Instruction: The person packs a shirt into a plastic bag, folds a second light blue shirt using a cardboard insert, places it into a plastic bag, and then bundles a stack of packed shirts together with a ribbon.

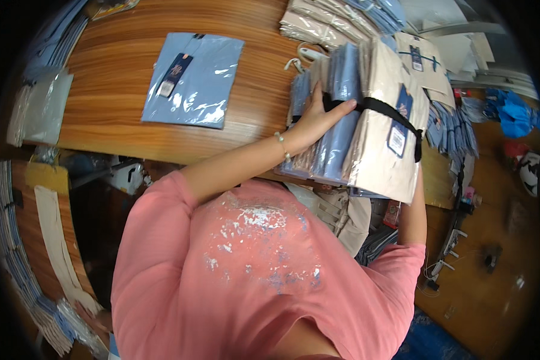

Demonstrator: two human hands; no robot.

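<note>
A thick bundle of bagged folded garments (385,150), beige and blue, stands on edge at the table's front right. A black strap (375,107) runs around it, and a dark blue hang tag (400,120) shows on the outer beige piece. My left hand (313,120) grips the bundle from its left and top, thumb lying along the strap. My right forearm (411,219) rises to the bundle's right side, where the fingers are hidden behind it. Farther left, a blue bagged garment (207,84) with a dark tag lies flat on the table.
The striped wooden table (114,90) holds beige and blue bagged stacks (324,27) at the back, and scissors with white handles (309,54) behind the bundle. Clear plastic bags (48,108) sit at its left end. Another person's hand (99,315) is at the lower left.
</note>
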